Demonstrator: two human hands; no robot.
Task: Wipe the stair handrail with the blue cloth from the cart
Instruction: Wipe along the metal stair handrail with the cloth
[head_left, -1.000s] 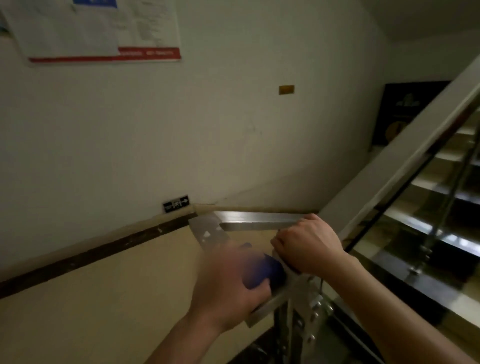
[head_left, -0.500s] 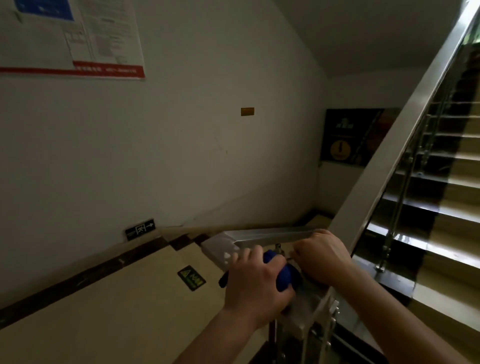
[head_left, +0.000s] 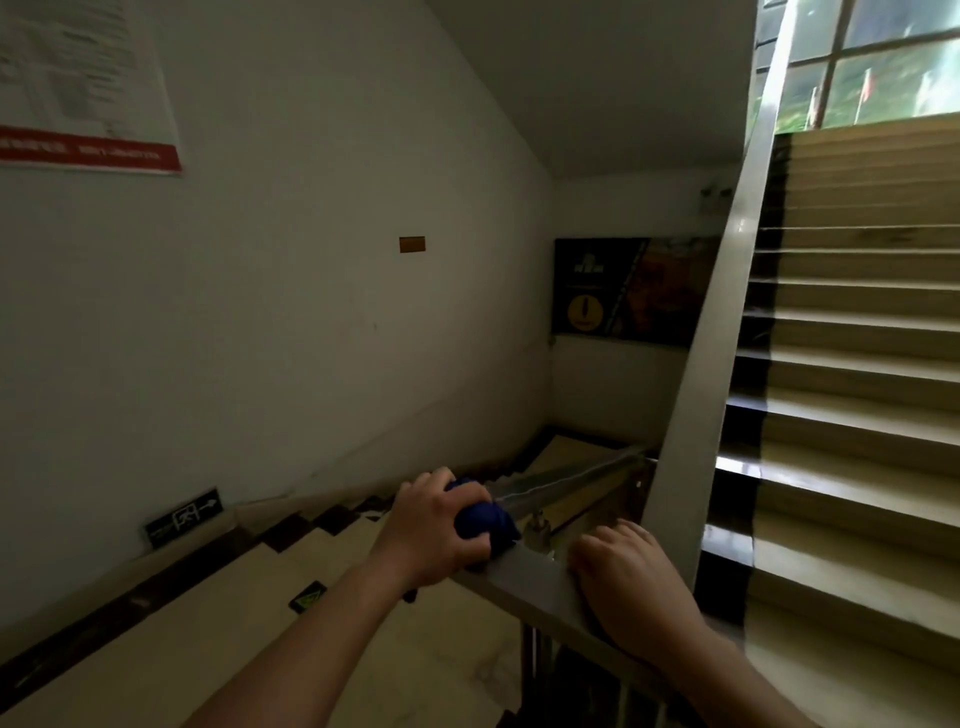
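The steel handrail bends at a corner in front of me; one leg drops away down the stairs, another rises steeply to the upper right. My left hand is shut on a bunched dark blue cloth, pressing it on the rail where the downward leg begins. My right hand rests on the flat rail just right of the cloth, fingers curled over the far edge, holding nothing else.
Beige stairs climb at the right toward a window. A white wall with a notice and a small exit sign runs along the left. A dark poster hangs at the lower landing.
My view has lifted and turned right, showing the upper flight and window. My left hand with the cloth has slid toward the downward leg; my right hand has slid back along the rail toward me.
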